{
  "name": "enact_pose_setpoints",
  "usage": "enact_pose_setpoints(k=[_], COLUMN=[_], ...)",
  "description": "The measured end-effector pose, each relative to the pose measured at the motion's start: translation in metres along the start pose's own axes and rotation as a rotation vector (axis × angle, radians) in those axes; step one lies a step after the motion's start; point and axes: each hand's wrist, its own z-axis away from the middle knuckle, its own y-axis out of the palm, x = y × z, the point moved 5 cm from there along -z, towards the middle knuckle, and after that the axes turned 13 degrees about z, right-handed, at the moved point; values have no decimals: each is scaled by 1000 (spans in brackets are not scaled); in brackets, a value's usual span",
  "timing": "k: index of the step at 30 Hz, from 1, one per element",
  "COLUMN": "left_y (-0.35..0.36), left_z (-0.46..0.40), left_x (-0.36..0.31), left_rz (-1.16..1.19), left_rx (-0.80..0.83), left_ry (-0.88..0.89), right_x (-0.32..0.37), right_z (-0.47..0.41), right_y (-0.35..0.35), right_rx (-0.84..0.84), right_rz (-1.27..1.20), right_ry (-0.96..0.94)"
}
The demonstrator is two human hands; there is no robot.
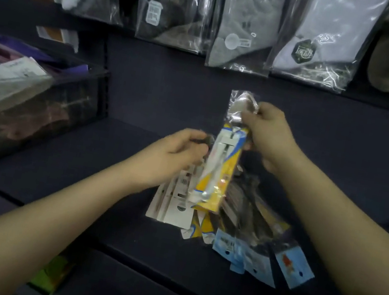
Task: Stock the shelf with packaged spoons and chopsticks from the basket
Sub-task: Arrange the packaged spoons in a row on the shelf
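The dark, matte shelf spans the view, its flat board bare toward the left edge and along the front edge. At its left end stands a see-through dark bin of soft folded goods in crinkled film. Above, glossy plastic sleeves of socks hang in a row over the back edge. On the board right of the middle lies a fanned pile of packets: flat white cards, blue header tabs and clear film over dark, slim contents. Over that pile both hands hold one long spoon packet, yellow and white card under shiny film, upright and slightly tilted. The right hand pinches its clear top where the metal bowl shows; the left hand curls at its left side, though whether those fingers grip it cannot be told.
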Motion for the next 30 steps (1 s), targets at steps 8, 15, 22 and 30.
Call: enact_pose_setpoints(k=[8, 15, 22, 30], left_y=[-43, -98, -158, -222], left_z=[19, 25, 10, -9], left_x=[26, 47, 77, 83], left_rz=[-17, -367, -608, -852], left_rx=[-205, -290, -299, -329], left_ry=[-173, -199, -321, -294], right_x=[-39, -80, -47, 29], right_z=[-16, -28, -42, -64], right_y=[53, 73, 80, 139], right_rx=[151, 171, -16, 90], right_rz=[158, 391, 344, 39], right_ry=[119, 225, 80, 29])
